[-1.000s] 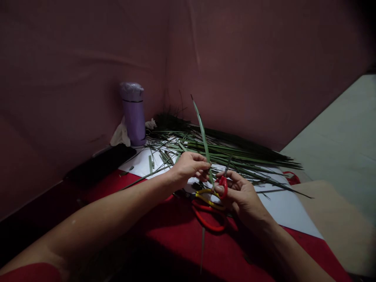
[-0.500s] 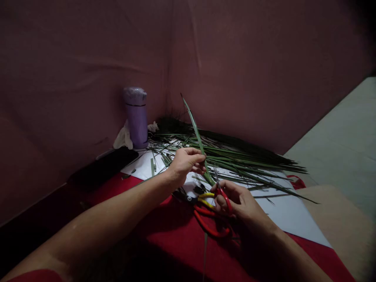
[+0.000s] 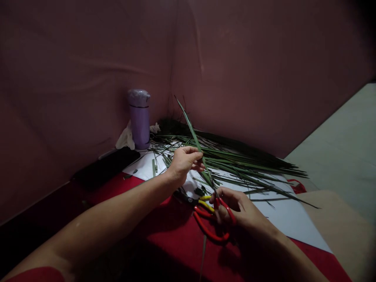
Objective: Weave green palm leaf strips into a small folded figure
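Both our hands are closed: the left hand (image 3: pixel 188 160) pinches a leaf (image 3: pixel 192 131) over the paper (image 3: pixel 299 221), seemingly to steady it; the right hand (image 3: pixel 239 205) curls round scissors (image 3: pixel 227 208), blades toward the leaf's lower end. Just beside lies a red-and-yellow-handled tool (image 3: pixel 190 200). Beyond, we have more leaves (image 3: pixel 249 157) spread, perhaps for easy reach, and a flask (image 3: pixel 140 127).

Left arm (image 3: pixel 108 219): bare, extended from the lower left, nearly straight, inclined up toward centre. The left grip, a bare hand (image 3: pixel 183 162), shows thumb and forefinger pinched together, remaining fingers loosely curled beneath. Right forearm (image 3: pixel 290 250): bare, angled in from the lower right. The right grip, a bare hand (image 3: pixel 239 205), has fingers curled and thumb bent inward. Hands near each other, not touching; right lower in view.
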Available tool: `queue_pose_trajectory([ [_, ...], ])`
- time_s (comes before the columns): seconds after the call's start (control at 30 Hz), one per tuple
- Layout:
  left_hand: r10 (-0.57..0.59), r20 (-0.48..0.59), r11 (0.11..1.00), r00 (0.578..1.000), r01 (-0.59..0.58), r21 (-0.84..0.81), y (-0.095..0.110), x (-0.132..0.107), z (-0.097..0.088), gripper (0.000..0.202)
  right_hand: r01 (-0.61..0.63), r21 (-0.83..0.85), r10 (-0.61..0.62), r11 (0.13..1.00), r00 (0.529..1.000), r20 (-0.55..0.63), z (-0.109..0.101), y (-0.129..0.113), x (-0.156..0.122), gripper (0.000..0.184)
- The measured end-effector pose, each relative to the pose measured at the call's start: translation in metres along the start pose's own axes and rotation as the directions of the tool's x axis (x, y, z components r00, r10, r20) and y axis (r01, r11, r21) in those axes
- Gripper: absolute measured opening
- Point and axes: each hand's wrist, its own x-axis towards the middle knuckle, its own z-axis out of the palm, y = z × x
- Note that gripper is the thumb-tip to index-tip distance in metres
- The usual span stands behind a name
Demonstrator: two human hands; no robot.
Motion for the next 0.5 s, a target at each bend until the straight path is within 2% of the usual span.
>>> queue_pose_trajectory([
  [0.2, -0.009, 0.001, 1.0, 1.0, 0.009, 0.003, -0.0015, -0.0007, 0.0007, 0.004, -0.014, -0.005, 0.014, 1.0, 0.999, -0.039, 0.0008, -0.0008, 0.0015, 0.027],
  [0.37, -0.018, 0.006, 1.0, 1.0, 0.018, 0.004, -0.0018, -0.0014, 0.0011, 0.004, 0.037, 0.011, -0.036, 0.999, 0.998, -0.053, 0.0005, 0.0051, 0.0024, 0.025],
  [0.5, -0.023, 0.007, 1.0, 1.0, 0.023, -0.005, -0.0008, -0.0023, 0.0013, 0.004, 0.03, 0.026, -0.028, 0.999, 0.997, -0.067, 0.0012, 0.0055, 0.0016, 0.026],
])
